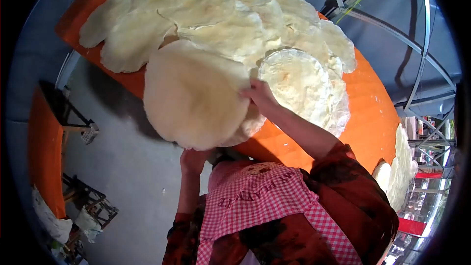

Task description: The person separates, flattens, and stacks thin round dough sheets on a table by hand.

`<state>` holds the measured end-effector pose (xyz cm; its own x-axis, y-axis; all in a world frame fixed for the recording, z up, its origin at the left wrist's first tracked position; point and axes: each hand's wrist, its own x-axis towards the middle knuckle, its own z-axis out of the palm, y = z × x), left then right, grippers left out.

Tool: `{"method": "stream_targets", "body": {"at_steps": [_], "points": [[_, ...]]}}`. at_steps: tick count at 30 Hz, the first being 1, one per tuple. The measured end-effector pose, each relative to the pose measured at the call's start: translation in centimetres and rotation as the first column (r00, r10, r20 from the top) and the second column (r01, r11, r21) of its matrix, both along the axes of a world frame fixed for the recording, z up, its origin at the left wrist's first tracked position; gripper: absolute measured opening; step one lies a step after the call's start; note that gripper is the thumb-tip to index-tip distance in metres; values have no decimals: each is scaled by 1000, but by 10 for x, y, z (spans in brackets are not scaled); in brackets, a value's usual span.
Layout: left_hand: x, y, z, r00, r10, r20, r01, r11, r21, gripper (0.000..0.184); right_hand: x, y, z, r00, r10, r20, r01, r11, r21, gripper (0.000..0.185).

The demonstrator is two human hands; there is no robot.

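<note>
A large round flatbread (194,95) hangs in front of me, held between both hands. My right hand (260,94) pinches its right edge, fingers closed on the rim. Below it, my left hand (195,159) grips the bottom edge; most of those fingers are hidden behind the bread. Many pale flatbreads lie overlapping in a wide heap (221,14) on the orange-covered table (368,98). Just right of my right hand, one round flatbread (294,76) rests on top of the others, showing a small brown spot.
Another orange-covered table (46,152) stands at the left over the grey floor (132,181), with plastic bags (88,223) near it. More flatbreads (400,167) lie at the right. Metal frame poles (387,29) and grey tent walls surround the table.
</note>
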<state>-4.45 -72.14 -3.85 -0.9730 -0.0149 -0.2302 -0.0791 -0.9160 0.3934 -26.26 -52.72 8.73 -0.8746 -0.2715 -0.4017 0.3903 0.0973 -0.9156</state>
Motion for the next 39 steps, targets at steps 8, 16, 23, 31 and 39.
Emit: {"method": "stream_targets", "body": {"at_steps": [8,16,23,31,39], "points": [[-2,16,5,983,7,186,-42,982,184,57,31,76,-61,875,243,-419,93,765,638,7],[-28,9,6,892,257,372,-48,872,-487,33,88,17,-35,168,620,-766,-160,784,600,40],[-118,68,268,919,391,52,-296,770,-565,41,-4,37,132,390,612,-688,-233,788,569,30],[-228,177,389,940,85,-330,-250,828,-501,28,-86,164,292,119,496,-860,273,817,508,36],[-165,228,243,961,-273,39,267,887,-377,11,6,239,159,24,710,-704,428,629,649,42]]}}
